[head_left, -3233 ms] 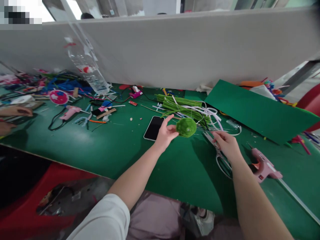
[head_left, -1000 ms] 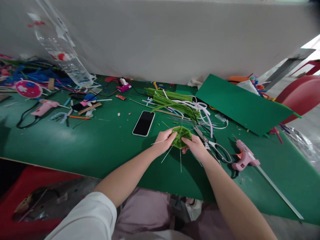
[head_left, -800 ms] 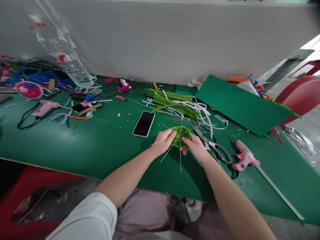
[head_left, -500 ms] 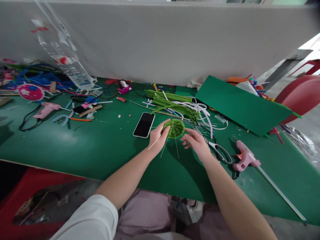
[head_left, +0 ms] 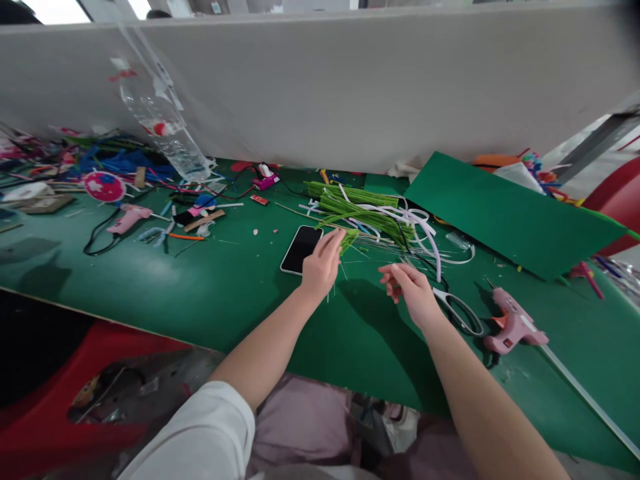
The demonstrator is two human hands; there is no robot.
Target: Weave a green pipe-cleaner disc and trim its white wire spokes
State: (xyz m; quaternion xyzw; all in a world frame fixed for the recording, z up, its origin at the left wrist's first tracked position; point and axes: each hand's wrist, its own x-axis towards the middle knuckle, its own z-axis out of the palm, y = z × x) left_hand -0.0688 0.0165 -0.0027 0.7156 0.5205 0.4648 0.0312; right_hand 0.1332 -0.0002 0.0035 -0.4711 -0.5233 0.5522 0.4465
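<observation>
My left hand (head_left: 323,265) is closed on a green ribbed disc (head_left: 349,242), which looks made of fuzzy pipe cleaner. The disc is tilted nearly edge-on, and my fingers cover much of it. Thin wires (head_left: 329,294) stick out below. My right hand (head_left: 407,285) hovers to the right, apart from the disc, its fingers loosely bent with nothing visible between them. Just left of my left hand lies a phone (head_left: 301,249), partly covered by it. Beyond my hands is a bundle of green pipe cleaners (head_left: 367,212). Scissors (head_left: 463,313) lie beside my right wrist.
A pink glue gun (head_left: 513,320) with a long glue stick lies at right; another glue gun (head_left: 129,219) lies at left. A green sheet (head_left: 510,217) leans at the back right. A plastic bottle (head_left: 170,130) stands by the grey partition (head_left: 310,87), near heaped craft scraps.
The green disc has turned from facing me to nearly edge-on in my left hand. My right hand has drawn away from it to the right. The view has shifted left.
</observation>
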